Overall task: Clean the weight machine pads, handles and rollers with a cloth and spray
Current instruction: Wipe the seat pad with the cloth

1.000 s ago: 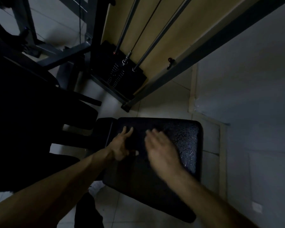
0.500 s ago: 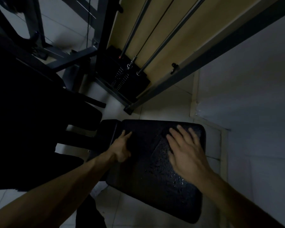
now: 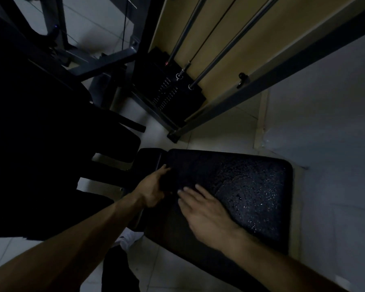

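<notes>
A black padded seat (image 3: pixel 251 175) is seen low in the middle of the view, above a pale tiled floor (image 3: pixel 215 140) and just in front of a black weight stack (image 3: pixel 167 89), from which two metal rods (image 3: pixel 230 45) rise. The right hand (image 3: pixel 207 213) is laid flat on the seat near its left edge, with the fingers (image 3: pixel 188 191) straight, slightly spread and closed on nothing. The left hand (image 3: pixel 151 189) is placed at the left edge of the seat, thumb raised; its fingers are lost in a dark patch, so it cannot be told whether anything is gripped. Fine droplets (image 3: pixel 253 199) are scattered over the right half of the seat, up to its right edge, while the strip by the hands looks smooth and dull. A dark machine frame (image 3: pixel 105 62) stands beyond the seat's left edge.
</notes>
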Action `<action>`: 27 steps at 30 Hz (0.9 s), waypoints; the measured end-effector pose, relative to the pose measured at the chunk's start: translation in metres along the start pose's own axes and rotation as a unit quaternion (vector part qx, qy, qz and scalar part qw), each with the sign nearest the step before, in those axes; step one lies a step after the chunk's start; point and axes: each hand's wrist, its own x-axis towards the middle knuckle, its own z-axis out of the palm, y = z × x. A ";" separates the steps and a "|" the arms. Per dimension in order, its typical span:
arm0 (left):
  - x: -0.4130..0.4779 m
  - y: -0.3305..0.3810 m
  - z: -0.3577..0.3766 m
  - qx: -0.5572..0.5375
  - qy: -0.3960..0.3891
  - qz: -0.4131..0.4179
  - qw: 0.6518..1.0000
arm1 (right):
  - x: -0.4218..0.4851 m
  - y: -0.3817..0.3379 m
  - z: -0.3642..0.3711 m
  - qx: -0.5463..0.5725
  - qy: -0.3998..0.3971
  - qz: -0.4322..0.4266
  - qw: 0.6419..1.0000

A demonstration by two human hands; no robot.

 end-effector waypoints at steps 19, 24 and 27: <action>-0.005 -0.026 0.005 0.044 -0.009 -0.018 0.999 | 0.024 0.041 -0.014 -0.055 0.048 0.099 0.992; -0.005 -0.037 0.007 -0.027 0.031 0.007 0.999 | 0.083 0.040 -0.006 -0.035 0.086 0.194 0.977; -0.002 -0.042 0.007 -0.027 0.022 0.014 0.999 | 0.087 -0.014 0.028 -0.007 0.018 0.077 0.997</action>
